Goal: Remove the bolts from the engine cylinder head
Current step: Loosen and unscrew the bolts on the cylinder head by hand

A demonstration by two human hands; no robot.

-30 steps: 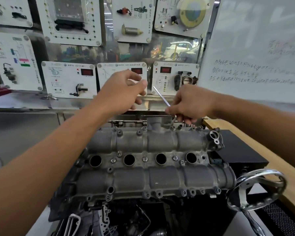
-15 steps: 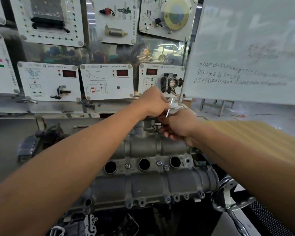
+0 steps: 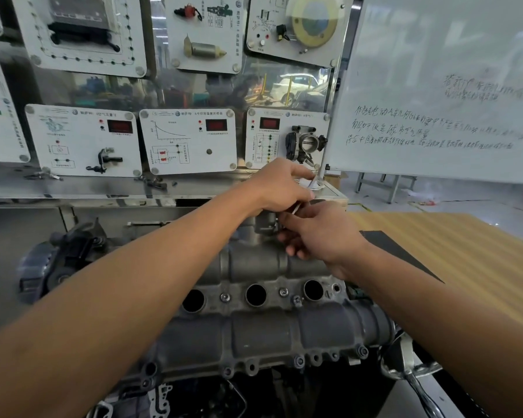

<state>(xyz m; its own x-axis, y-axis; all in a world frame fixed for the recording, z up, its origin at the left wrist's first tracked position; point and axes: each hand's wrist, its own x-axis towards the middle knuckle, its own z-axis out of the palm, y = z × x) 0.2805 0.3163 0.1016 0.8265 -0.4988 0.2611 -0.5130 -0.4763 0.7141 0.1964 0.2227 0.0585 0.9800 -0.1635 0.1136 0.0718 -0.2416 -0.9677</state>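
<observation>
The thin silver metal tool [image 3: 295,209] shows only as two short stretches near the frame's centre. Its upper end is a blur beside the left hand [image 3: 280,188]. Its lower end vanishes behind the right hand [image 3: 320,233], so what it meets is hidden, and so is whether that hand's curled fingers [image 3: 293,233] grip it. The two forearms cover the left part and the right end of the grey cast-metal cylinder head [image 3: 254,324]. Handwriting on the white board [image 3: 435,86] at upper right is too blurred to read. The chrome handle [image 3: 420,390] at lower right runs off the bottom edge.
</observation>
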